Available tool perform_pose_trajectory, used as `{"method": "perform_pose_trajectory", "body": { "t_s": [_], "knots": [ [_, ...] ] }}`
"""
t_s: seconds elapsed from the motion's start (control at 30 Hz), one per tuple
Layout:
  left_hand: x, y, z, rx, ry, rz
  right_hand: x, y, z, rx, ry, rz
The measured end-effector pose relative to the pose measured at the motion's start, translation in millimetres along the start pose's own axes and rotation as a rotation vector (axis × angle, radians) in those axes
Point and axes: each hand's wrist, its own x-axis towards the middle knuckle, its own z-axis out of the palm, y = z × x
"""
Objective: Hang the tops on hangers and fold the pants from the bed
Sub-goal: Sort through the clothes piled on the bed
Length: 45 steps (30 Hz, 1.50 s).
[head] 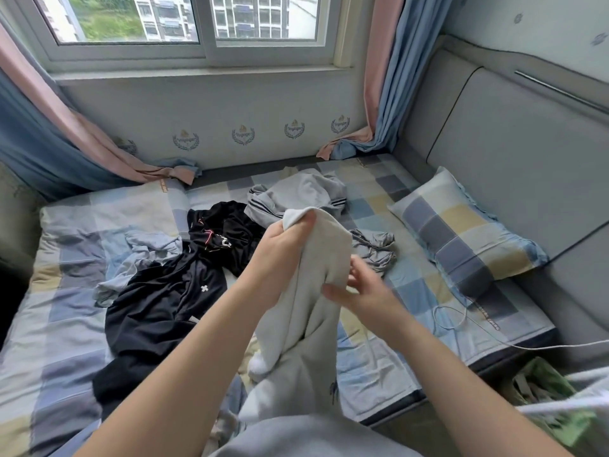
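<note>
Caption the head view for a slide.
Laundry sorting: left hand and right hand hold a light grey garment at a checked bed strewn with black clothes.

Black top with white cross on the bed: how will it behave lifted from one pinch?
Likely floppy: the black top lies crumpled in soft folds, so it should drape and trail. Probably light; fabric looks thin. Slight sheen hints it may slip through a loose grip.

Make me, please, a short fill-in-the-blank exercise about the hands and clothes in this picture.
1. The left hand grips the pale garment ____ than the right hand.
2. The black garment lies on the ____, left of the held one.
3. Pink and blue ____ hang beside the window.
Missing words: higher; bed; curtains.
</note>
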Motion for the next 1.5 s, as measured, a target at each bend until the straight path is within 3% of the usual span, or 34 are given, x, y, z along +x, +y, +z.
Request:
{"method": "perform_pose_trajectory", "body": {
  "t_s": [0.23,0.43,0.6,0.7,0.83,1.0,1.13,1.33,1.5],
  "knots": [
    [-0.5,14.7,-2.4,-0.203,0.020,-0.045,15.4,70.2,18.9,-0.383,0.004,0.229],
    [12.3,12.7,-36.1,-0.123,0.090,0.029,13.4,96.6,-5.3,-0.226,0.058,0.307],
    [13.3,-2.9,-44.8,0.314,-0.094,-0.128,18.3,77.9,-31.3,-0.005,0.332,0.299],
    [8.0,-23.0,-37.0,0.437,-0.203,-0.248,22.0,52.5,-41.5,0.007,0.469,0.251],
    [1.3,-58.1,-29.6,0.603,-0.389,-0.386,21.8,17.5,-42.7,0.073,0.481,0.174],
    [-9.9,-97.0,-17.1,0.467,-0.530,-0.378,14.8,-18.4,-30.7,0.137,0.395,0.056],
    [-10.4,-106.0,-14.1,0.548,-0.383,-0.173,10.0,-33.9,-30.1,0.201,0.341,0.017],
    [-0.4,-82.0,-23.8,0.391,-0.076,-0.118,6.9,-28.5,-40.9,0.269,0.274,-0.020],
    [3.6,-60.6,-38.6,0.364,-0.019,-0.049,3.4,-13.0,-43.1,0.201,0.194,0.002]
  ]
}}
